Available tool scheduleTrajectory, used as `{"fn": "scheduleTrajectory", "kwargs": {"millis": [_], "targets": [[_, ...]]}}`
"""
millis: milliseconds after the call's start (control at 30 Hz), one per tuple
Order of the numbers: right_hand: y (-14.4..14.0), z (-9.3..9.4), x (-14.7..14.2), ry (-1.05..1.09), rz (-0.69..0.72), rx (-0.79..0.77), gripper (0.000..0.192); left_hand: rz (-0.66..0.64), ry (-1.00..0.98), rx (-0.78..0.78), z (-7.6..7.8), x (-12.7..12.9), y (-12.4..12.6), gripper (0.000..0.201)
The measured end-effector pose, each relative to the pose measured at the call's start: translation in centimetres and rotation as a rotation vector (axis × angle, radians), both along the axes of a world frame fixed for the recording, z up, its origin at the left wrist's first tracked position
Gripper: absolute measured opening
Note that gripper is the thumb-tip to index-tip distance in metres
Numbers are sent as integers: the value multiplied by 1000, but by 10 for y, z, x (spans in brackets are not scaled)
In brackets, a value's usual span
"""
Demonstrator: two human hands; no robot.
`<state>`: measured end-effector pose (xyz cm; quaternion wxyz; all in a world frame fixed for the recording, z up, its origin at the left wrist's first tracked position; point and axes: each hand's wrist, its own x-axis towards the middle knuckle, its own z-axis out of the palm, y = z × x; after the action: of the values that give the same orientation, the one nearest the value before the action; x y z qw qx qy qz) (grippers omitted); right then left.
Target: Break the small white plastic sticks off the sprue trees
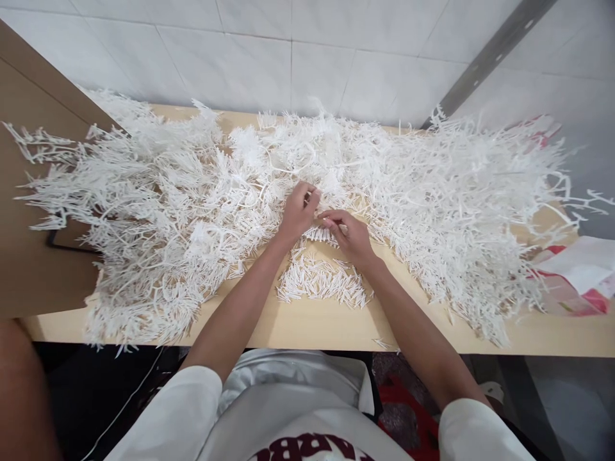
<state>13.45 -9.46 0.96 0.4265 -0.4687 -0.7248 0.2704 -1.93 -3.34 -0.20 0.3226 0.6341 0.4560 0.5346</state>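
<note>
My left hand (pixel 298 210) and my right hand (pixel 350 234) are close together over the middle of the table, fingers bent and pinched. Between and below them shows a white comb-like plastic piece (pixel 321 234) with a row of short prongs. The right fingertips seem to touch its upper part, but the exact hold is too small to see. What the left fingers grip is hidden. Just nearer to me lies a low pile of loose white plastic sticks (pixel 327 282). Around both hands spread heaps of white branching plastic pieces (pixel 192 192), to the left, behind and to the right.
A large cardboard box (pixel 43 192) stands at the left. Pink and white plastic bags (pixel 576 275) lie at the right end of the wooden table (pixel 298 326). A perforated metal post (pixel 485 64) leans by the tiled wall (pixel 254 64) behind.
</note>
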Motion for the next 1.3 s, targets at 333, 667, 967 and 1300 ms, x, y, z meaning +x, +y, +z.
{"fn": "scheduleTrajectory", "kwargs": {"millis": [333,667,967,1300], "targets": [[12,-3,4,66,-236,5,32,-242,-15,19,6,1,-6,33],[14,-6,6,-49,-153,7,31,-259,81,74,3,0,-4,32],[12,-9,8,-134,-71,118,23,-183,239,62,2,3,-8,17],[15,7,21,1,147,-66,31,-166,242,36,-2,7,-8,21]]}}
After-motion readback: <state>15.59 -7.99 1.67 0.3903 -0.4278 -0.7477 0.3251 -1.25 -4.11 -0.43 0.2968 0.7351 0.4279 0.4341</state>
